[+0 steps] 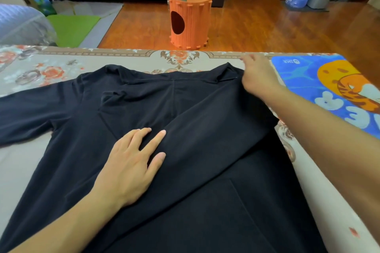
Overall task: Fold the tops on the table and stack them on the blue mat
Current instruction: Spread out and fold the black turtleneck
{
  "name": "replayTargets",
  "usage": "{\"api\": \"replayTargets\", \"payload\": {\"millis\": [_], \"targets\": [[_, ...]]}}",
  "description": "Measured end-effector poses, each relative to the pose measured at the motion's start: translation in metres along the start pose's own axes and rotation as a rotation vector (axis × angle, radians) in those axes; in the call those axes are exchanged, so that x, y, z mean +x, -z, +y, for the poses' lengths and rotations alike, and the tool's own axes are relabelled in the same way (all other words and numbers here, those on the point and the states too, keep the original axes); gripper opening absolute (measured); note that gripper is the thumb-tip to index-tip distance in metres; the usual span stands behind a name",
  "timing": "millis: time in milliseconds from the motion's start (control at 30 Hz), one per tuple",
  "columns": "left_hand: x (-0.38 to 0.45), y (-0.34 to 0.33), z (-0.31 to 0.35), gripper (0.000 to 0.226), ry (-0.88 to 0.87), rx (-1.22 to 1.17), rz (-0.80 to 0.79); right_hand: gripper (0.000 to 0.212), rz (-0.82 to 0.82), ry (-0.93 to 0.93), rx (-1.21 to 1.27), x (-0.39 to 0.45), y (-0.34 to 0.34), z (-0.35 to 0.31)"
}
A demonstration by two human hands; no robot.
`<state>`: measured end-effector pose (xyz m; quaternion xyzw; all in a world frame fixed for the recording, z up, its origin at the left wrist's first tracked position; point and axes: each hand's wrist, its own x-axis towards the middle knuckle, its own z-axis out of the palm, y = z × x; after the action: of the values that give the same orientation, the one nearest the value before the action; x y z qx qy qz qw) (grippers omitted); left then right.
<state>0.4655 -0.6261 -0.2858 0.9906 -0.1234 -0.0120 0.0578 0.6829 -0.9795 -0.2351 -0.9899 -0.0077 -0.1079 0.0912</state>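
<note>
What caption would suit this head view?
Left hand flattens a black top while the right hand holds its shoulder beside the blue mat.

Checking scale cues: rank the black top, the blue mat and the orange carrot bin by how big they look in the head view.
1. black top
2. blue mat, partly cut off by the frame
3. orange carrot bin, farther away, so true size is unsure

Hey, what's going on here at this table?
A person is folding a black top spread on the floral-covered table. The left hand presses flat on the middle of it, while the right hand holds the shoulder by the collar, with the right sleeve already folded across the body. The left sleeve lies spread out. The blue mat to the right has nothing stacked on its visible part.
</note>
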Motion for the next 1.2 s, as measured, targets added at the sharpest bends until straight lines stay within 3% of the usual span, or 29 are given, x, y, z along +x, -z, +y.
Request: {"api": "replayTargets", "payload": {"millis": [33,100,167,267,333,433,500,567,633,700,833,933,1033,1100,1200], "targets": [[-0.001,0.0,0.0,0.066,0.0,0.011,-0.002,0.049,0.044,0.068,0.024,-0.022,0.0,-0.012],[0.0,-0.001,-0.001,0.066,0.002,0.031,-0.008,0.061,-0.106,0.166,-0.066,-0.067,-0.006,-0.022],[-0.001,0.001,0.0,0.067,0.005,0.042,-0.014,0.071,-0.357,0.096,-0.158,-0.098,-0.019,-0.006],[-0.001,0.003,0.002,0.07,0.012,0.066,-0.029,0.066,-0.492,-0.078,-0.161,-0.089,-0.012,0.01],[0.0,0.003,0.002,0.073,0.01,0.079,-0.059,0.06,-0.41,-0.146,-0.215,-0.081,-0.006,-0.007],[0.0,0.002,0.002,0.077,0.015,0.092,-0.093,0.063,-0.192,-0.027,-0.124,-0.103,-0.015,-0.055],[0.002,0.003,0.003,0.074,0.023,0.077,-0.136,0.066,-0.299,0.034,-0.074,-0.121,-0.027,-0.071],[0.004,0.009,0.008,0.069,0.041,0.067,-0.195,0.065,-0.414,-0.046,-0.086,-0.121,-0.023,-0.078],[0.0,0.016,0.016,0.067,0.059,0.063,-0.184,0.064,-0.329,-0.066,-0.094,-0.125,-0.007,-0.103],[-0.018,0.018,0.019,0.067,0.03,0.042,-0.069,0.063,-0.202,0.024,-0.026,-0.142,-0.001,-0.138],[-0.07,0.002,0.011,0.066,0.033,0.028,-0.136,0.07,-0.353,0.081,-0.031,-0.193,-0.029,-0.164],[-0.076,-0.001,0.011,0.067,0.127,-0.006,-0.12,0.07,-0.371,0.055,-0.066,-0.193,-0.033,-0.159],[-0.088,0.007,0.006,0.067,0.1,-0.097,-0.138,0.069,-0.418,0.043,-0.092,-0.187,-0.03,-0.166],[-0.1,0.016,-0.022,0.067,0.086,-0.195,-0.175,0.068,-0.47,-0.023,-0.107,-0.18,-0.024,-0.178],[-0.11,0.025,-0.107,0.07,0.137,-0.123,-0.1,0.066,-0.325,0.058,-0.132,-0.168,-0.016,-0.226]]}}
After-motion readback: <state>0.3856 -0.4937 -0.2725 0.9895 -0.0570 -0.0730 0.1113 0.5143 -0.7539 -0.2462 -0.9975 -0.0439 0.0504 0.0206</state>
